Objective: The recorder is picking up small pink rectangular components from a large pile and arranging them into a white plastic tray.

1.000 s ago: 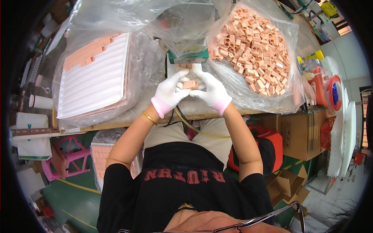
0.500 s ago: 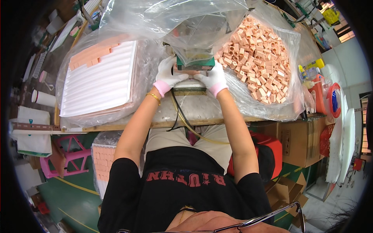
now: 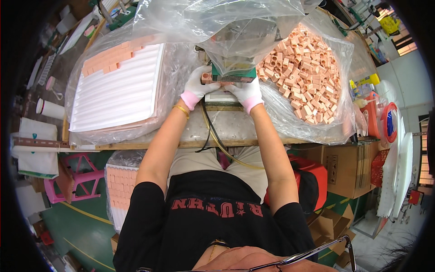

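In a white glove with a pink cuff, my left hand (image 3: 197,87) closes round the left end of a row of small peach hollow blocks (image 3: 206,78). My right hand (image 3: 248,92), gloved alike, has its fingers curled at the row's other end, partly hidden beneath the green part (image 3: 234,75) of a bench machine. Clear plastic sheeting hangs over that machine and hides its upper portion. Just below my fingertips is the machine's light-topped base (image 3: 224,98). How far the row reaches under the green part cannot be seen.
On the left lies a white ridged tray (image 3: 115,93), with peach blocks (image 3: 108,59) lined up at its far end. A heap of loose peach blocks (image 3: 304,75) fills plastic sheeting on the right. A black cable and yellowish hose (image 3: 215,136) hang over the wooden table edge (image 3: 136,145).
Several peach blocks now show at my left hand, left of the green part, where less showed before. The whole view has shifted slightly; both hands stay at the machine.
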Available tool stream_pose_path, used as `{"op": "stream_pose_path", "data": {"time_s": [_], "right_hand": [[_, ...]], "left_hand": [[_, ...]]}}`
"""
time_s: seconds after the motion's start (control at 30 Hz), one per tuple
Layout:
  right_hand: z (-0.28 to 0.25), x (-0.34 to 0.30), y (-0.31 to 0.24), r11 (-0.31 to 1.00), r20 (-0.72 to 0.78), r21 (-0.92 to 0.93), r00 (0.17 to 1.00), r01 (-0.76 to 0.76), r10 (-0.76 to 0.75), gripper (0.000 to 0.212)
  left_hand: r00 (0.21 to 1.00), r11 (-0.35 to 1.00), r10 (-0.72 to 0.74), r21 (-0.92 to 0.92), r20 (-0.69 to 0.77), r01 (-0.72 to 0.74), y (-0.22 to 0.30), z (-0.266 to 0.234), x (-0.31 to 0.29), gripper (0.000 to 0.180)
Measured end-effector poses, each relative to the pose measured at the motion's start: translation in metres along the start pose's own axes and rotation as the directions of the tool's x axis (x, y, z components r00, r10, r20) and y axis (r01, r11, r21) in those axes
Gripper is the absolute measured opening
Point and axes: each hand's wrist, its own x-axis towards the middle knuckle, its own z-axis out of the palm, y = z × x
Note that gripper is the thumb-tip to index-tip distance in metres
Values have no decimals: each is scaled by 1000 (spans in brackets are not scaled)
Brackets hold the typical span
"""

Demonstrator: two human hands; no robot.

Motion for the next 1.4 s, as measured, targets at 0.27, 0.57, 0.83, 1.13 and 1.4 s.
{"op": "stream_pose_path", "data": {"time_s": [0.27, 0.57, 0.83, 1.13, 1.4], "right_hand": [[1, -3, -13, 992, 48, 117, 998, -49, 44, 38], [-22, -62, -61, 898, 313, -378, 944, 227, -106, 34], [9, -87, -70, 921, 400, -347, 916, 178, -26, 34], [0, -111, -77, 983, 468, -150, 868, -108, 167, 25], [44, -113, -100, 984, 528, -18, 835, -175, 158, 43]], "left_hand": [[995, 959, -73, -271, 62, 87, 6, 6, -7, 58], [981, 941, -150, -286, 123, 180, 78, 15, -95, 41], [919, 796, -372, -465, 131, 389, 102, -8, -158, 33], [718, 602, -653, 409, -242, 686, 81, -129, -376, 29], [260, 431, -436, 54, -862, 901, -19, -219, -617, 29]]}}
